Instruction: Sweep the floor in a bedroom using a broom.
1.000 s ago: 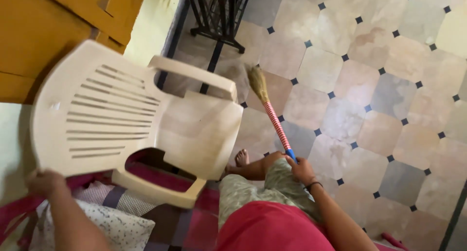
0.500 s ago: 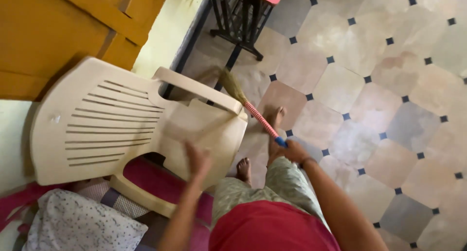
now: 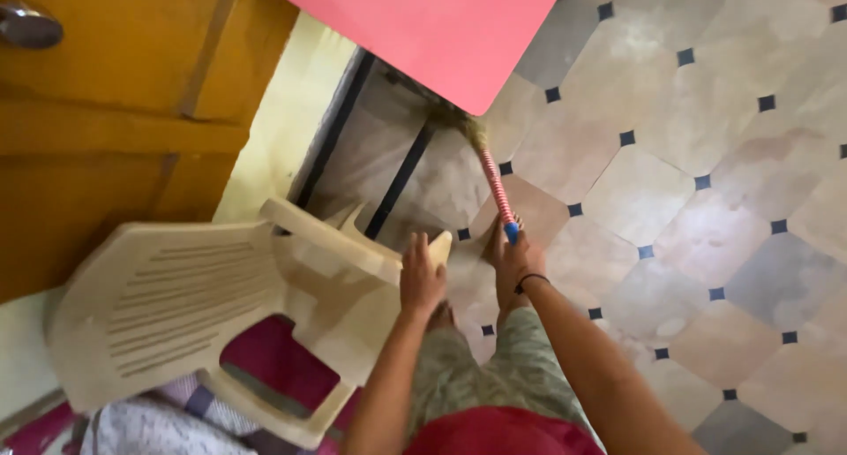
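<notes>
The broom [image 3: 490, 177], its bristles tucked under the pink table [image 3: 423, 31], is mid-sweep on the tiled floor [image 3: 706, 199]. The right hand [image 3: 516, 261] is closed round its striped handle; the left hand [image 3: 421, 278] lies flat, fingers loosely spread, on the tipped cream chair [image 3: 203, 305] (steadying it, seemingly). Reaching further under likely calls for a longer push. No containers show.

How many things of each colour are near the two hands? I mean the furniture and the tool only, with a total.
Cream: 1, the plastic chair, with the left hand on its front edge.
Pink: 1, the table top.
Red-and-white striped: 1, the broom, held by the right hand.
Yellow-brown: 1, the wooden door.
Total: 4
</notes>
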